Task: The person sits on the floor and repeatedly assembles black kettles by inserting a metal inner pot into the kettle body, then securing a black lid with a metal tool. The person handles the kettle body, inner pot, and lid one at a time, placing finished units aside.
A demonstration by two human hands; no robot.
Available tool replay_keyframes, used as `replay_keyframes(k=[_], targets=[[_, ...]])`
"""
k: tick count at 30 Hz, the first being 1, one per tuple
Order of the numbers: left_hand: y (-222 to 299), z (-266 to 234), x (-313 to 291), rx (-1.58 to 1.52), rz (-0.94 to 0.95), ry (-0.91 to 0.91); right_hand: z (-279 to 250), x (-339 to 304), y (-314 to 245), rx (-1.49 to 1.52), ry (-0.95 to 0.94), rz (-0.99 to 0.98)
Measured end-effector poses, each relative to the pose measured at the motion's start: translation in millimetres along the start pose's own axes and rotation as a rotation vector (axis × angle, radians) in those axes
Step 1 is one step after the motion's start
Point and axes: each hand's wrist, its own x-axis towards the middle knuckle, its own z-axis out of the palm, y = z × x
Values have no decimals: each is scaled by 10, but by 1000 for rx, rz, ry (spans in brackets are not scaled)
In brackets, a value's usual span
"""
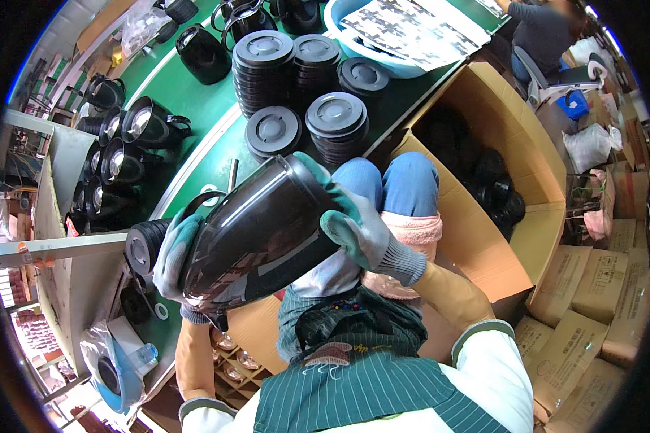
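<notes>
A glossy black jug (256, 224) with a side handle lies tilted across my lap, held between both gloved hands. My left hand (173, 256), in a grey and green glove, is wrapped round its lower left end, close to the handle. Round the upper right end curls my right hand (361, 227), its fingers and thumb gripping the rim side. Part of each hand's fingers is hidden behind the jug. Just beyond it stand stacks of round black lids (273, 130), and another stack (143, 245) lies on its side by my left hand.
More black jugs (133, 159) stand on the green table (209, 123) at left and at the back. A light blue basin (339, 22) sits at the far edge. To my right is an open carton (513, 130) holding black items; closed cartons (570, 346) are piled behind. A person (545, 40) sits far right.
</notes>
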Motion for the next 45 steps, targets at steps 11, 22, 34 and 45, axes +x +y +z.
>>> replay_keyframes(k=[11, 22, 34, 45], targets=[[307, -234, 206, 188, 327, -18, -65, 80, 527, -2, -26, -137], [-302, 38, -342, -630, -639, -98, -181, -8, -61, -692, -175, -613], [-26, 28, 186, -230, -201, -75, -386, 84, 398, -445, -3, -351], [56, -197, 372, 205, 409, -92, -285, 53, 457, 264, -6, 127]])
